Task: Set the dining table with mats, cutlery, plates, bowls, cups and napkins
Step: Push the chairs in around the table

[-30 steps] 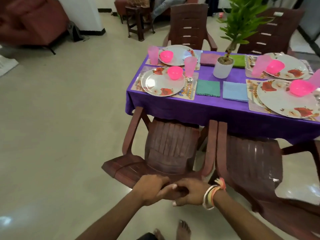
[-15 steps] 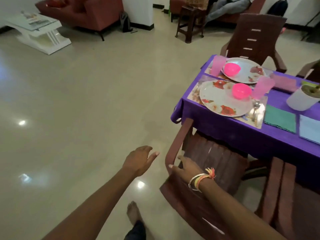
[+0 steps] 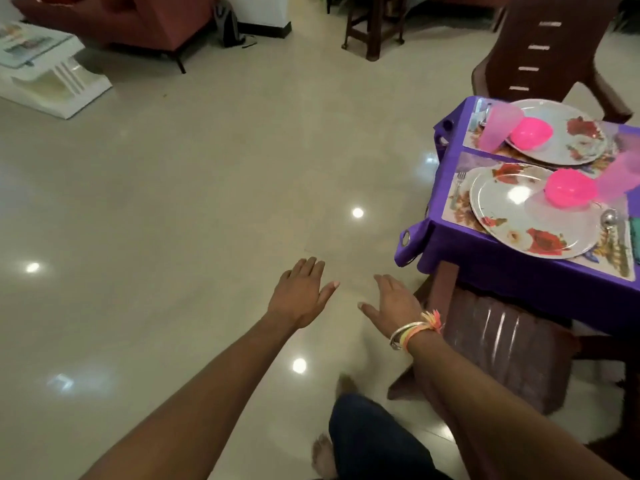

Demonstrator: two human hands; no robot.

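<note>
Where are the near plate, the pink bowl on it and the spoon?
near plate [image 3: 502, 220]: head view, bare white face left of centre.
pink bowl [image 3: 570, 188]: head view, middle of its pink surface.
spoon [image 3: 609, 217]: head view, its shiny rounded end.

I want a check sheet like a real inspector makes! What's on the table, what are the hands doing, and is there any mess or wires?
Surface: table under a purple cloth, only one end in view.
Job's things: near plate and far plate, each on a mat and carrying a pink bowl; pink cup by the far plate; fork and spoon either side of the near plate.
Clutter: dark bag on the floor.
Hands: left hand and right hand open, holding nothing.
Cables: nothing seen.
Surroundings: brown chair, white low table, red sofa.
</note>
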